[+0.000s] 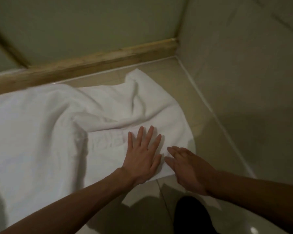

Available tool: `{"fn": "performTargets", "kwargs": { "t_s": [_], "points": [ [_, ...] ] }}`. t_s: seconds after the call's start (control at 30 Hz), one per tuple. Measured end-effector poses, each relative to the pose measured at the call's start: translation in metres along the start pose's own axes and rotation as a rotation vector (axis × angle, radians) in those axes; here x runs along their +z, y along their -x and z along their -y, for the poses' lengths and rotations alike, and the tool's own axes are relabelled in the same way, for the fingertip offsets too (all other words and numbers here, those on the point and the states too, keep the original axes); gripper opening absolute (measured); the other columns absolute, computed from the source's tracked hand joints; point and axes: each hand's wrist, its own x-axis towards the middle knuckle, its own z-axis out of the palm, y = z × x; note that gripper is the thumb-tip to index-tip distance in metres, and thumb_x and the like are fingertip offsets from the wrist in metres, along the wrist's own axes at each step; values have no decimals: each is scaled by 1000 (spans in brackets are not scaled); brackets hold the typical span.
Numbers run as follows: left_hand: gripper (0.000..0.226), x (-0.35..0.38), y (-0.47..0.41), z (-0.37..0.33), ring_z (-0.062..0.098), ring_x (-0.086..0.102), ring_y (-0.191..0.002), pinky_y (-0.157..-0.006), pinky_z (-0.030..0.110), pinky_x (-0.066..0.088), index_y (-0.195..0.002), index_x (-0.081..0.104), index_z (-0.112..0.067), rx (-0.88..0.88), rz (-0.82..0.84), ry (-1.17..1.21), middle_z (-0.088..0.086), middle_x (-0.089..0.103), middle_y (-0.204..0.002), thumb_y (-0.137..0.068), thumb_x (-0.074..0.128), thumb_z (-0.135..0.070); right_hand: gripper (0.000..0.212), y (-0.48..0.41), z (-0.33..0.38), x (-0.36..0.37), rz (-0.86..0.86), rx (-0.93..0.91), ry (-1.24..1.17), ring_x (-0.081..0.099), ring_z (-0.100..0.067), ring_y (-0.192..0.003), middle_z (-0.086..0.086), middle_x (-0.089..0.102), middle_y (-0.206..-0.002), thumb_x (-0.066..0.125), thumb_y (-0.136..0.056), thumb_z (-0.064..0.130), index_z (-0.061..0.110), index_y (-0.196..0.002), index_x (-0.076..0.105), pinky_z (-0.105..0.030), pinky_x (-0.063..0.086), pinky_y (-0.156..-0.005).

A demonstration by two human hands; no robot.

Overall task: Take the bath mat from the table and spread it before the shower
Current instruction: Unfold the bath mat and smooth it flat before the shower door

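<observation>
- A white terry-cloth bath mat (41,132) lay on the glossy beige tiled floor (218,132), filling the frame from 9 o'clock to just past the centre.
- Its long axis seemed to run from about 8 o'clock to 2 o'clock, roughly parallel to the pale wooden threshold strip (91,65) just beyond its far edge. Its left end ran out of view, so the full length could not be told.
- The far right corner pointed toward 12 o'clock, close to the strip. The near right corner lay at 6 o'clock.
- The mat was not flat: raised folds ran from its middle toward that far corner.
- The left hand (142,159) rested palm down on the right part of the mat, fingers straight and spread wide.
- The right hand (188,169) lay just beside it at 3 o'clock, at the mat's right edge, fingers straight and close together, slightly blurred; neither hand gripped anything.
- A beige tiled wall (243,48) rose at 2 o'clock.
- A black shape (191,217) sat at 5 o'clock; what it was could not be told.
</observation>
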Motion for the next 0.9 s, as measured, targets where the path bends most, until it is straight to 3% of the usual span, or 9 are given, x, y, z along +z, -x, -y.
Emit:
{"fn": "performTargets", "kwargs": {
  "t_s": [0.17,0.23,0.3,0.37,0.53,0.67,0.8,0.9],
  "points": [
    [72,18,-26,-24,34,-20,-143,-111,60,-13,-152,3,-30,62,61,-55,8,-12,-160,-90,0,-65,63,12,-13,8,40,55,-6,15,-32,-144,-20,15,-156,53,-88,10,11,-145,27,-41,14,-116],
    [71,24,-31,-28,36,-15,-145,-110,63,-12,-153,4,-30,57,80,-77,9,-7,-161,-91,3,-64,57,14,-20,10,31,44,47,25,-35,-140,-23,24,-152,55,-87,9,8,-141,35,-43,24,-113],
    [70,27,-34,-30,36,-12,-145,-109,64,-12,-153,5,-31,48,82,-83,9,-4,-161,-91,1,-63,45,15,-25,7,-21,7,87,52,-36,-118,-24,52,-129,64,-79,10,6,-123,55,-44,47,-97],
    [70,30,-36,-32,36,-13,-145,-108,65,-12,-152,5,-32,42,76,-84,9,-3,-161,-90,-5,-63,33,14,-28,4,-84,-19,108,63,-31,-94,-17,65,-104,72,-72,12,8,-104,65,-40,55,-77],
    [69,34,-40,-39,39,-14,-144,-107,67,-13,-152,4,-32,32,70,-114,10,-2,-161,-91,-6,-61,18,3,-40,-5,-119,-69,188,60,-26,-72,-9,62,-82,70,-71,13,15,-88,65,-34,50,-62],
    [66,34,-53,-52,39,-15,-144,-107,66,-11,-152,0,-33,29,70,-97,11,-6,-161,-92,-2,-59,12,10,-57,-12,-105,-39,230,61,-27,-74,-9,63,-84,68,-74,12,15,-86,66,-35,50,-64],
    [64,33,-67,-68,38,-13,-144,-110,63,-11,-152,2,-30,110,74,-44,12,-5,-161,-94,7,-56,19,28,-78,-14,-89,-1,202,60,-27,-65,-12,63,-78,80,-66,12,11,-77,66,-33,52,-58],
    [65,31,-67,-70,36,-15,-144,-112,59,-13,-153,5,-27,174,67,-12,13,-6,-160,-94,8,-55,12,40,-84,-7,-41,43,209,56,-23,-65,-7,61,-77,74,-72,13,15,-76,62,-34,50,-59]
  ]
}}
